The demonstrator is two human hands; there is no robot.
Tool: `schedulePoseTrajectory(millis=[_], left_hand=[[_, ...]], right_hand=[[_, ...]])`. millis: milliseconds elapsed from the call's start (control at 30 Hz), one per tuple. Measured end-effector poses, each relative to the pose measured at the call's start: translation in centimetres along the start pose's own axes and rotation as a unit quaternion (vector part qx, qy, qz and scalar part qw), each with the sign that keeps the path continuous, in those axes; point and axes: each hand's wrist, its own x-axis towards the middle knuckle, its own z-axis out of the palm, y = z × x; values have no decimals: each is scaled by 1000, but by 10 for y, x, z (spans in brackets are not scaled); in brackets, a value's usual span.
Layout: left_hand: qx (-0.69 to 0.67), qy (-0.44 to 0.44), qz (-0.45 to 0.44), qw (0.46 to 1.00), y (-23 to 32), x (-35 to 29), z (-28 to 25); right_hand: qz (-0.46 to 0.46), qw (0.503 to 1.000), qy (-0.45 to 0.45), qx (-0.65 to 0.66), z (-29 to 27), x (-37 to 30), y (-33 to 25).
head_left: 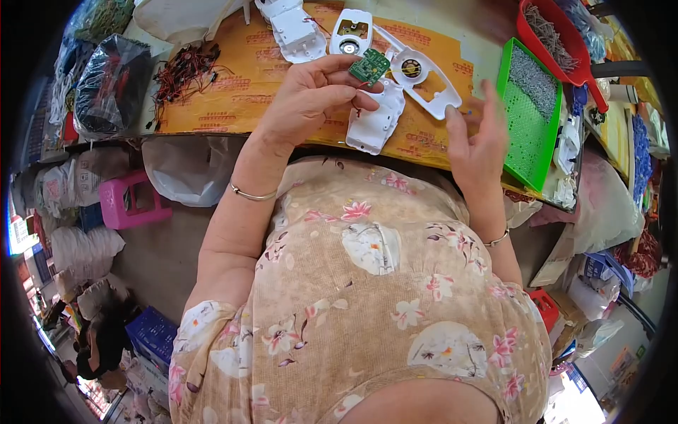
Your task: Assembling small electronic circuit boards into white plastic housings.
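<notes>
Between the thumb and fingers of my left hand [314,95] is a small green circuit board [369,68], held above the table. My right hand [480,134] is slightly blurred, its fingers apart, with the thumb by the tip of a white plastic housing [436,90] with a round speaker in it. Whether the thumb touches that housing I cannot tell. Below the board lies a white plastic shell [376,124], partly behind my left fingers. Farther back are another white housing [352,32] with a round part in it and several stacked white shells [293,32].
A heap of red and black wires [187,78] lies on the table's left. On the right, a green tray [526,134] holds small grey parts, with a red dustpan-like scoop [558,39] of thin metal pieces behind it. A pink stool [134,200] stands below on the left.
</notes>
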Motion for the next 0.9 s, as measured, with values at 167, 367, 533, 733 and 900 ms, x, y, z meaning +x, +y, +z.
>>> schedulePoseTrajectory(millis=[167,367,533,733,900], left_hand=[[-6,-9,-17,1000,1,-1,7],[-124,35,-66,990,9,8,19],[-5,103,27,994,5,16,20],[-3,105,21,994,-8,24,22],[-64,64,-19,996,-12,23,24]], right_hand=[[-119,993,-7,19,-1,11,-15],[101,911,-230,328,22,11,-22],[144,881,-223,392,31,20,-17],[295,766,-241,517,35,15,-27],[235,787,-244,516,35,14,-21]])
